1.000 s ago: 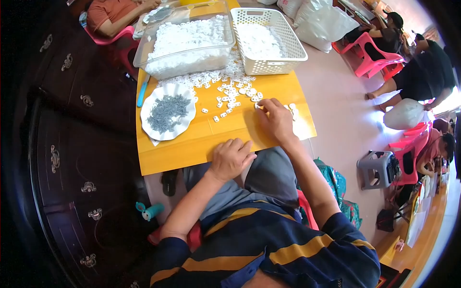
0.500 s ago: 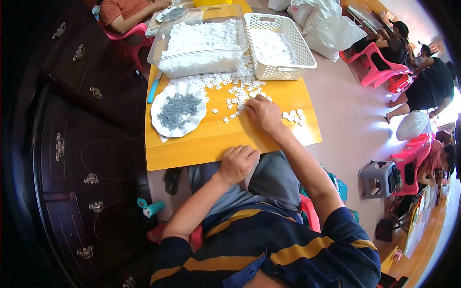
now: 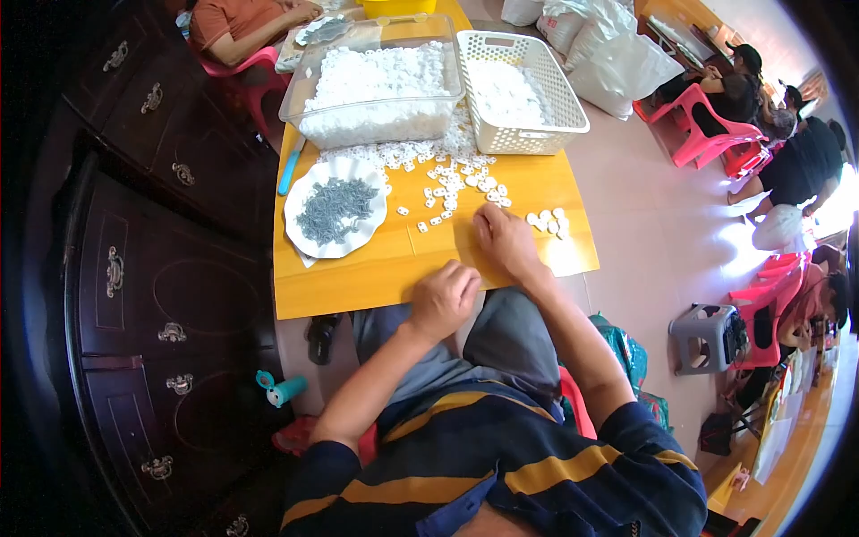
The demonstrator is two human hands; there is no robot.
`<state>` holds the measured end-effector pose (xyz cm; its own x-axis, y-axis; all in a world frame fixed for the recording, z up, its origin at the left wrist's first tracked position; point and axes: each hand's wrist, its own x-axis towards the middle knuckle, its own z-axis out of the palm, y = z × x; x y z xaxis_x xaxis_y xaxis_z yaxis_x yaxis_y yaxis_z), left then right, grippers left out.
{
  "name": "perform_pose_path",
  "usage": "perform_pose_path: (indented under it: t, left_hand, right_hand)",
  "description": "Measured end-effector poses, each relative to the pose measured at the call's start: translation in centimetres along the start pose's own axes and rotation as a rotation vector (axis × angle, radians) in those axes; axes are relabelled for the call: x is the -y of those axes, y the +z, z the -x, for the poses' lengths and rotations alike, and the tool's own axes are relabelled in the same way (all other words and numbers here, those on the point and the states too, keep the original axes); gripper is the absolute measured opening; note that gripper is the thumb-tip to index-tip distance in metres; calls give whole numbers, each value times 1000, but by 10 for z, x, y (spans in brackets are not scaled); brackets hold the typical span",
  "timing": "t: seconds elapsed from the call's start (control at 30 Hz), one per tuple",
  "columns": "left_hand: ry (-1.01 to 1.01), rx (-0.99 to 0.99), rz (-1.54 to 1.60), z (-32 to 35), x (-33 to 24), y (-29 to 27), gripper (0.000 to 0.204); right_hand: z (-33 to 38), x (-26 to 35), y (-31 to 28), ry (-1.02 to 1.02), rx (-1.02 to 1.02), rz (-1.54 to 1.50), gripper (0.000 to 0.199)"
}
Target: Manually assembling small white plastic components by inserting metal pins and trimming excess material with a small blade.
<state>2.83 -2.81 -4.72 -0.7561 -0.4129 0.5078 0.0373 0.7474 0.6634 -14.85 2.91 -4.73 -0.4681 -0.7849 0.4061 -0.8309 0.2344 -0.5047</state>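
Note:
My left hand (image 3: pixel 443 300) is closed at the table's near edge, above my lap; whatever its curled fingers hold is hidden. My right hand (image 3: pixel 506 238) hovers over the near right part of the yellow table (image 3: pixel 358 282), fingers bent together, and I cannot make out anything in them. Just beyond it lie scattered small white plastic pieces (image 3: pixel 447 192) with holes. A separate group of rounded white pieces (image 3: pixel 548 222) sits to its right. On the left, a white wavy-rimmed plate (image 3: pixel 295 228) holds a heap of small grey metal pins or screws (image 3: pixel 335 210).
A clear plastic bin (image 3: pixel 358 134) and a white perforated basket (image 3: pixel 528 140), both filled with white pieces, stand at the back. A blue-handled knife (image 3: pixel 288 172) lies by the left edge. Dark drawers (image 3: pixel 170 268) flank the left. Another person (image 3: pixel 237 31) sits beyond the table.
My right hand has drawn back from the scattered white pieces toward me and slightly right. My left hand has barely shifted.

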Motion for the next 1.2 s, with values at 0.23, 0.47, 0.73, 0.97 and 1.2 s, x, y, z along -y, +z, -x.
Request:
perform_pose_path:
  t: [0.23,0.47,0.73,0.97,1.2]
  left_hand:
    - [-155,-26,156,-2,-16,-8,8]
    - [-105,49,75,4,-34,10,7]
    - [-95,34,79,-3,-55,18,7]
    - [-112,33,182,-8,-60,25,5]
    - [-72,47,209,-9,-64,28,5]
  right_hand:
    - [77,42,-43,241,120,-391,13]
    - [125,30,-26,701,116,-1061,19]
    - [128,22,-40,873,106,-1691,17]
    - [129,17,-49,864,117,-1785,14]
    - [134,8,-45,928,193,-2085,13]
